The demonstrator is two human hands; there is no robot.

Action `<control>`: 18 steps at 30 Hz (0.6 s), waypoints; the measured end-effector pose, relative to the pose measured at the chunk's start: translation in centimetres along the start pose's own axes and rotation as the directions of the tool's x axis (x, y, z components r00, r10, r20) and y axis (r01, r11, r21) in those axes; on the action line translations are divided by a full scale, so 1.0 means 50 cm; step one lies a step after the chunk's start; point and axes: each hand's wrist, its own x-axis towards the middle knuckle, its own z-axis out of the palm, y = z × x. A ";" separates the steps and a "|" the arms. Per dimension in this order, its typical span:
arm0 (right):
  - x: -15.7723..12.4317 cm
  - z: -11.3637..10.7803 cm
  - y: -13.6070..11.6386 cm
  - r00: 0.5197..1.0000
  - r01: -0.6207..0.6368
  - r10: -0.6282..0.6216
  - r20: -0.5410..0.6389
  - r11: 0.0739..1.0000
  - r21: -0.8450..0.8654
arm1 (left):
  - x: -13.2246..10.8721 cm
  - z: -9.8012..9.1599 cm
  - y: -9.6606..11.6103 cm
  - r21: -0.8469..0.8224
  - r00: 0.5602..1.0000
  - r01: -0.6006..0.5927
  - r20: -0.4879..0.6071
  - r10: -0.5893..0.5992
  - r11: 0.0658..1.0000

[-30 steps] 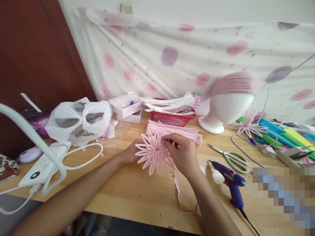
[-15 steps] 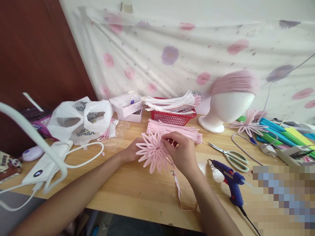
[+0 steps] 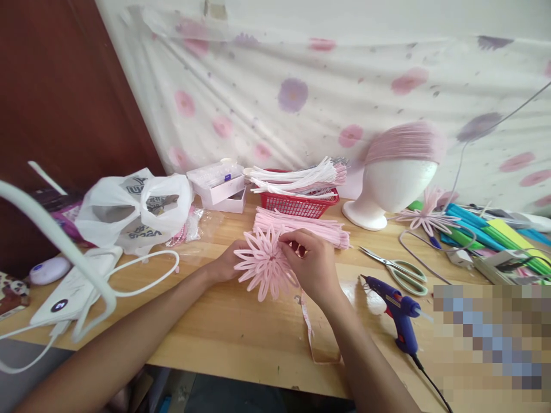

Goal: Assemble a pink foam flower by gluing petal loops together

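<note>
A pink looped flower made of fuzzy stems is held up over the middle of the table. My left hand grips it from behind at its left side, with the fingertips hidden by the petals. My right hand pinches a petal at the upper right, near the centre, thumb and forefinger together. Behind the flower lies a bundle of pink stems. A thin printed strip rests on the table below my right hand.
A red basket of white stems stands behind. To the right are a foam head, scissors and a blue glue gun. A white plastic bag, white boxes and a power bank are at left.
The view has shifted slightly, so most things sit a little further left. Both hands keep their hold on the flower, with hardly any movement.
</note>
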 end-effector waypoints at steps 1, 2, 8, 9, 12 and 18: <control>0.000 0.000 0.000 1.000 -0.004 0.004 0.000 1.000 0.001 | 0.000 0.000 0.001 -0.002 1.000 -0.002 0.000 0.002 1.000; 0.000 0.000 0.001 1.000 -0.007 0.007 0.000 1.000 0.002 | 0.000 0.001 0.002 -0.006 1.000 -0.006 0.003 0.006 1.000; -0.001 0.001 0.001 1.000 -0.013 0.013 -0.002 1.000 0.004 | -0.001 0.000 0.001 -0.011 1.000 0.006 0.013 -0.006 1.000; -0.001 0.001 0.001 1.000 -0.015 0.015 -0.002 1.000 0.005 | -0.001 0.000 0.000 -0.011 1.000 0.013 0.008 -0.013 1.000; -0.001 0.001 -0.001 1.000 -0.016 0.016 0.003 1.000 0.006 | -0.003 0.000 -0.001 -0.015 0.999 0.043 -0.002 -0.043 0.999; -0.001 0.000 -0.003 1.000 -0.026 0.026 0.001 1.000 -0.008 | -0.002 0.001 0.000 -0.045 0.998 0.056 -0.012 -0.057 0.997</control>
